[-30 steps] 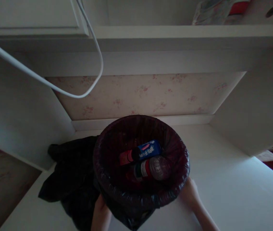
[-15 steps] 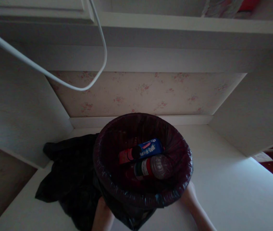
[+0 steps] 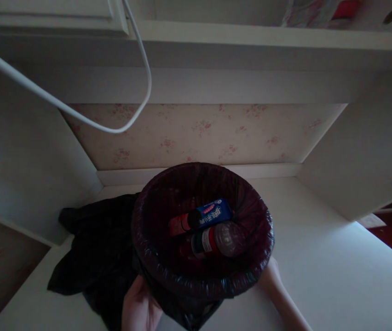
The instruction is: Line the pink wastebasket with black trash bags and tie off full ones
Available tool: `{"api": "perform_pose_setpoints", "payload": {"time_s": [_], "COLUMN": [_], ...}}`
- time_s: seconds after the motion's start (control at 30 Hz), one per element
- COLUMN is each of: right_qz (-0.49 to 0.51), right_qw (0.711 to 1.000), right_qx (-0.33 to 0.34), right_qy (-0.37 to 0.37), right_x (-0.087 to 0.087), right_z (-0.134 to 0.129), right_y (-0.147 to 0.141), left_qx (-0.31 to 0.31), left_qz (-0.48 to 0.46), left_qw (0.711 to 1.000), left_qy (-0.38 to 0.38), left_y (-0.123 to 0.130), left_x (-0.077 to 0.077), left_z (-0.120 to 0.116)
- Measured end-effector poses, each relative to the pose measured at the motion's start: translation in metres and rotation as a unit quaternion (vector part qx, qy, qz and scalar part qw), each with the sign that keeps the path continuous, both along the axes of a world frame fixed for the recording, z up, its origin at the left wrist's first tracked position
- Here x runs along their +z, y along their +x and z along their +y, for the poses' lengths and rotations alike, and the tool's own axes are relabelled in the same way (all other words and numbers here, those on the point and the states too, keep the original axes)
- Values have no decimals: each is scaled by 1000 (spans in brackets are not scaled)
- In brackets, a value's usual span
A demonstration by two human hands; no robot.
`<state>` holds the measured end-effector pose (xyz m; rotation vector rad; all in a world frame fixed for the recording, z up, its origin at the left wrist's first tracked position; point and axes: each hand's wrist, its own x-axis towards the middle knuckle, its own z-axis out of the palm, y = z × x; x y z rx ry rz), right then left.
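A round trash can point(image 3: 199, 287) lined with a dark plastic bag stands on the white surface, the liner folded over its rim. Inside lie a clear plastic bottle point(image 3: 228, 239) with a red and green label and a blue printed package point(image 3: 215, 212) with a dark and red part beside it. My left hand point(image 3: 141, 307) is against the can's lower left side, its fingertips hidden under the liner. On the opposite side my right hand point(image 3: 268, 275) holds the can, with its fingers behind it. Black plastic point(image 3: 102, 248) lies crumpled to the left, close to the can.
A white cable point(image 3: 113, 130) hangs in a loop at the upper left. White panels point(image 3: 365, 151) rise on both sides, with flowered wallpaper point(image 3: 199, 133) behind. Above runs a white shelf point(image 3: 251, 37) with a red item point(image 3: 347, 9) on it.
My left hand has shifted up and left along the can's side, so more of it shows. The can, its contents and my right hand look nearly unmoved; the view has shifted slightly.
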<state>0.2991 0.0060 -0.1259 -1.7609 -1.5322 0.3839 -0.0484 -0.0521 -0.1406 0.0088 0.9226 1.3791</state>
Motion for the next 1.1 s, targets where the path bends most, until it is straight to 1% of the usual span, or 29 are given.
{"api": "perform_pose_setpoints", "payload": {"time_s": [0.07, 0.1, 0.17, 0.23, 0.3, 0.33, 0.37, 0.4, 0.47, 0.5, 0.53, 0.6, 0.67, 0.77, 0.83, 0.9, 0.93, 0.97, 1.03, 1.1], "right_qz": [25, 40, 77, 121, 169, 220, 292, 378, 537, 587, 608, 615, 614, 630, 651, 662, 659, 647, 607, 571], "right_qw": [1000, 999, 997, 992, 985, 975, 956, 925, 843, 809, 793, 787, 789, 776, 759, 749, 751, 760, 790, 811], "right_qx": [-13, -19, -26, -30, -31, -32, -31, -26, -3, 11, 23, 33, 28, 30, 34, 36, 39, 47, 75, 105], "right_qy": [-6, -9, -13, -17, -21, -22, -23, -23, -24, -24, -22, -10, 2, 3, 0, 3, 11, 22, 49, 69], "right_x": [0, 0, 1, 1, 4, 7, 11, 15, 26, 32, 37, 47, 56, 69, 77, 85, 89, 93, 102, 112], "right_z": [1, 1, -1, -7, -17, -22, -26, -31, -37, -39, -40, -40, -38, -35, -33, -31, -30, -29, -28, -27], "right_y": [0, 0, -1, -7, -20, -28, -37, -45, -60, -65, -68, -70, -70, -67, -63, -55, -51, -45, -32, -20], "left_qx": [10, -1, -45, -89, -131, -148, -164, -180, -217, -242, -269, -312, -326, -315, -317, -311, -298, -276, -224, -193], "left_qz": [-28, -43, -85, -127, -149, -149, -143, -135, -127, -131, -140, -161, -168, -144, -112, -67, -42, -13, 49, 95], "left_qw": [999, 998, 991, 976, 960, 955, 950, 947, 938, 929, 919, 898, 890, 903, 915, 929, 938, 948, 964, 970], "left_qy": [25, 43, 93, 150, 196, 212, 222, 229, 240, 246, 254, 266, 270, 254, 225, 190, 173, 157, 132, 116], "left_y": [-4, -5, -6, -6, -5, -5, -4, -3, 1, 3, 5, 10, 13, 14, 14, 14, 14, 13, 12, 7], "left_x": [7, 11, 18, 25, 36, 43, 52, 61, 83, 94, 104, 122, 133, 140, 140, 140, 141, 141, 142, 146], "left_z": [2, 2, 0, -4, -8, -10, -12, -13, -15, -16, -17, -20, -22, -24, -23, -20, -19, -19, -18, -20]}}
